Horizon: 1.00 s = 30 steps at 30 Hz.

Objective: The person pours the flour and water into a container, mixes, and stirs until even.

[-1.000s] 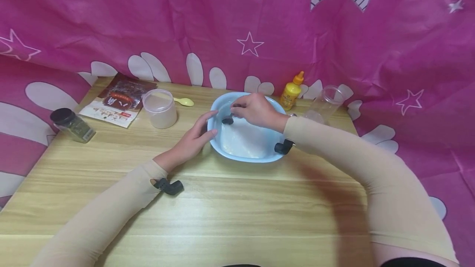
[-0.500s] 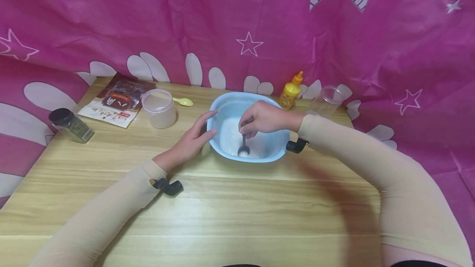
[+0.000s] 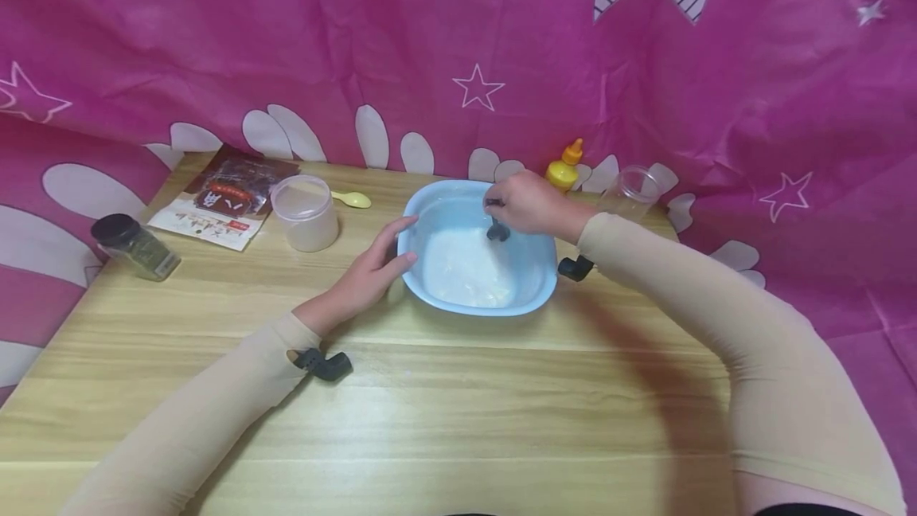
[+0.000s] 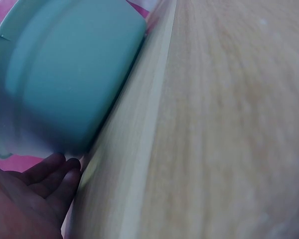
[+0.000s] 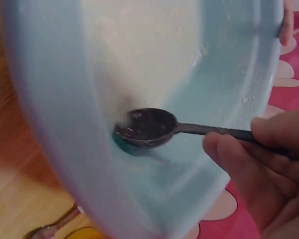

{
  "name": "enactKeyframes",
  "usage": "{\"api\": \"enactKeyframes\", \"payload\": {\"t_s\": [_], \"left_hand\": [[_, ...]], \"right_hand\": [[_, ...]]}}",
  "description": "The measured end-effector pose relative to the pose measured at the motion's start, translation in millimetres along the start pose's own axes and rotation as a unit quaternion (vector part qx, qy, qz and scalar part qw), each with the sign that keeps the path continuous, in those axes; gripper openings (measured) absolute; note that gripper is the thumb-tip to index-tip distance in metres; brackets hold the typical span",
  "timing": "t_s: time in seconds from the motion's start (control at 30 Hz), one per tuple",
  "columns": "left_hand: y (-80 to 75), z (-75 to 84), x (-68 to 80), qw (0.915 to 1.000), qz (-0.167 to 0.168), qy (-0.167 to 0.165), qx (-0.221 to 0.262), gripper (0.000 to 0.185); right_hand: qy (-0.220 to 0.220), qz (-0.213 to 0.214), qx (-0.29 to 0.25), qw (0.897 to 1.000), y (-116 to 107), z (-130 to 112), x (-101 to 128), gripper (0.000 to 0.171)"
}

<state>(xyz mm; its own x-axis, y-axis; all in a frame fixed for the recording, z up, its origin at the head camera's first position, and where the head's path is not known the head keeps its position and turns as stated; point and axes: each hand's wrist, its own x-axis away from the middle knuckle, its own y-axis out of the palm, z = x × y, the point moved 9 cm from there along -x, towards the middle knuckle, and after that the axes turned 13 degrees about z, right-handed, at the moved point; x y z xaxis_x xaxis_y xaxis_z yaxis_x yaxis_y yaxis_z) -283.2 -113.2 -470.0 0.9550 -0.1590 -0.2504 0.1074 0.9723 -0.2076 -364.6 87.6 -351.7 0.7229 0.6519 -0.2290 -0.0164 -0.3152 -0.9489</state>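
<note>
two hands at one basin. the left hand (image 3: 371,265) lies along the outer left side of the pale blue, rounded-rectangular basin (image 3: 539,275), thumb and fingers spread fairly wide, touching rim and wall without gripping anything; presumably this keeps the light vessel from sliding. the right hand (image 3: 526,201) is narrowed to a pinch on the thin handle of a dark, round-bowled spoon (image 5: 148,128). the handle is held well back from the bowl, probably for reach and to keep the fingers out of the contents.

position: basin on the pale wood-grain table (image 3: 401,412); spoon inside it, toward the far right part in the head view. whether the bowl touches the bottom: cannot tell.

materials: basin wall smooth, corners curved, likely plastic. a white layer (image 3: 462,273) covers the basin floor, with flecks on the wall; powder or liquid, cannot tell. spoon bowl glossy and concave, a few pale specks in it.

around: yellow bottle with an orange pointed nozzle (image 3: 562,175) and clear plastic cylinder (image 3: 632,191) behind the right forearm, perhaps set back for elbow room; frosted round tub (image 3: 308,221), pale yellow spoon (image 3: 356,200) just beside it, brown-and-white glossy packet (image 3: 225,201) and black-lidded clear jar (image 3: 139,249) to the left.
</note>
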Motion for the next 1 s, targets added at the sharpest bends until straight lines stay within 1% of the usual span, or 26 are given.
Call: {"api": "enactKeyframes", "payload": {"t_s": [0.13,0.3,0.4,0.5,0.63,0.73,0.87,0.97,1.0], "left_hand": [[-0.4,1.2,0.6,1.0,0.001,0.003,-0.003,0.061],[-0.4,0.1,0.4,1.0,0.001,0.006,-0.001,0.061],[0.5,-1.5,0.6,1.0,-0.004,0.008,-0.001,0.062],[1.7,-2.1,1.2,0.9999,-0.008,0.007,-0.001,0.063],[3.2,0.1,0.7,0.9999,-0.01,0.011,0.006,0.063],[3.7,0.8,0.1,0.9998,-0.011,0.011,0.008,0.063],[3.0,0.2,0.3,0.9999,-0.007,0.006,0.005,0.062],[1.6,-0.3,1.1,1.0,-0.003,0.004,0.002,0.063],[0.9,-0.9,1.4,1.0,-0.002,0.003,0.0,0.063]], "right_hand": [[0.03,0.021,-0.009,0.999,3.4,-1.6,-2.2,0.021],[0.071,0.032,-0.044,0.996,11.5,-6.2,-7.1,0.024],[0.082,0.031,-0.071,0.994,16.3,-11.7,-9.6,0.025],[0.076,0.021,-0.114,0.99,20.7,-20.0,-10.5,0.024],[0.05,-0.011,-0.178,0.983,26.3,-30.8,-8.6,0.02],[0.037,-0.042,-0.213,0.975,28.4,-34.5,-4.6,0.017],[0.06,-0.098,-0.257,0.96,31.8,-29.7,3.4,0.016],[0.085,-0.146,-0.266,0.949,34.7,-20.6,10.4,0.016],[0.092,-0.159,-0.262,0.947,34.9,-17.0,12.4,0.016]]}}
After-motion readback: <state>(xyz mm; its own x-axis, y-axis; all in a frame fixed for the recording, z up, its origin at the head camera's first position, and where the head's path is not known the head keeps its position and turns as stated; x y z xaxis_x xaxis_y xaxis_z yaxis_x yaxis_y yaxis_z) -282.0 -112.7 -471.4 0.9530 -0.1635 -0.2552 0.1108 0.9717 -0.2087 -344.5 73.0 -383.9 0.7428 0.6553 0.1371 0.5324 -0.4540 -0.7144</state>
